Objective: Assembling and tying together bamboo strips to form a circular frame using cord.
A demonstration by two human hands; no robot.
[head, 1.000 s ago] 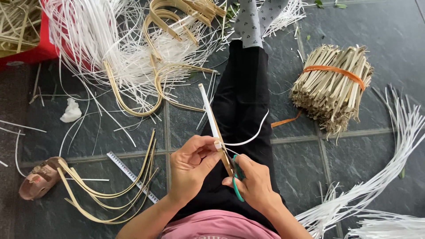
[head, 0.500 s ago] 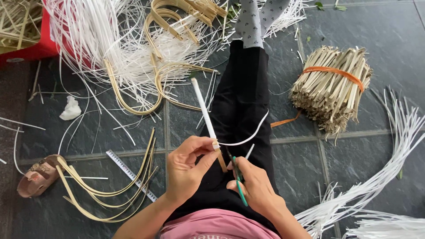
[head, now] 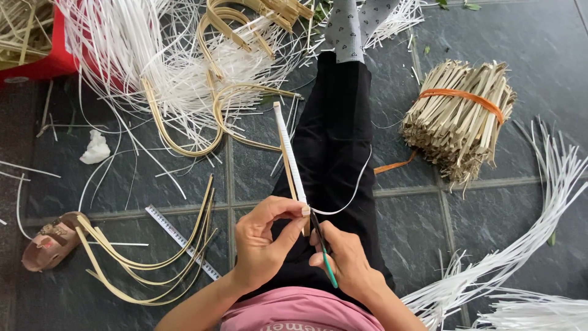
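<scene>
My left hand [head: 262, 242] pinches the near end of a straight bamboo stick wrapped in white strip [head: 289, 150], which points away from me over my black trouser leg. My right hand [head: 346, 257] grips a thin green-handled tool [head: 326, 260] whose dark tip meets the stick at my left thumb. A loose white strip [head: 355, 190] curls from that spot to the right across my leg.
Bent bamboo hoops [head: 153, 263] and a ruler [head: 180, 240] lie at the left, next to a sandal [head: 52, 240]. A tied bundle of short bamboo pieces [head: 459, 119] sits at the right. White strips pile at the top left [head: 147, 49] and bottom right [head: 527, 263].
The wrapped stick has slid farther away from me and now tilts more to the left. My hands have stayed over my lap, and the loose white strip still curls right.
</scene>
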